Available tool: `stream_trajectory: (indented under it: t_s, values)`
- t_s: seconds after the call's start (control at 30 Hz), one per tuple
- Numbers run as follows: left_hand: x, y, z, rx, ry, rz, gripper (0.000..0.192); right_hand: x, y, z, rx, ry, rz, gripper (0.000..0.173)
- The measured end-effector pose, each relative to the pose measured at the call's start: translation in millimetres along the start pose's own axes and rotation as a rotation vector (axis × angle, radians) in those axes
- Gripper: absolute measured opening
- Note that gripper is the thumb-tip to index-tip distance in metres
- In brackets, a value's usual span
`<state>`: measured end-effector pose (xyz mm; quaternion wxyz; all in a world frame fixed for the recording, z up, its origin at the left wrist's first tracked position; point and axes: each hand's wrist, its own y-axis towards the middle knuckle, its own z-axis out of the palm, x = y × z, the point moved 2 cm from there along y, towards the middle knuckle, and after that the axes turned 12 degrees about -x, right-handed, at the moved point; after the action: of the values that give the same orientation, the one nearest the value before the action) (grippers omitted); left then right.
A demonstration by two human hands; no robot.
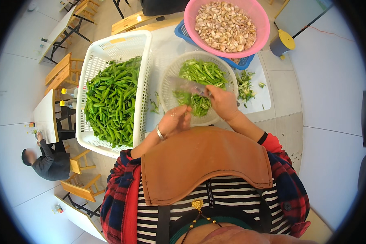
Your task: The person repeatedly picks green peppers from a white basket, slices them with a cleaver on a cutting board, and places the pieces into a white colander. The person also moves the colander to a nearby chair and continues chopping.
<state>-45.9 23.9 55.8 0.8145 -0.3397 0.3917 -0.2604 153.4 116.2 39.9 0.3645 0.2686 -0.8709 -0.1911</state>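
Observation:
My right hand (222, 102) grips a knife (189, 86), whose blade is blurred by motion and points left. Close below it, my left hand (175, 120) pinches a green chili pepper (186, 99), also blurred and partly hidden by the fingers. Both hands are over the near part of a round, whitish perforated basket (167, 70). Sliced green peppers (202, 71) lie in that basket. To the left stands a white rectangular plastic crate (143, 91) with a heap of whole green chili peppers (113, 103).
A pink basin (190, 18) of garlic cloves (225, 27) rests on a blue plastic basket (247, 62) at the far side. Pepper stems and scraps (245, 84) lie on the white table (263, 100). A seated person (53, 163) is off to the left, near wooden benches (59, 71).

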Motion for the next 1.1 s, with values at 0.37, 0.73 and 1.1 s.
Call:
stream_trajectory:
  t_s: [0.37,0.73,1.1]
  values:
    - [2,7,0,0.311,-0.166,-0.035,0.021,-23,-8,7,0.118,-0.239,0.213,0.026]
    - [4,18,-5,0.101,0.237,0.212,0.024,22,-4,-9,0.027,-0.038,-0.229,0.016]
    - [1,8,-4,0.048,0.137,0.101,0.022,-24,-9,-3,0.038,-0.158,0.135,0.018]
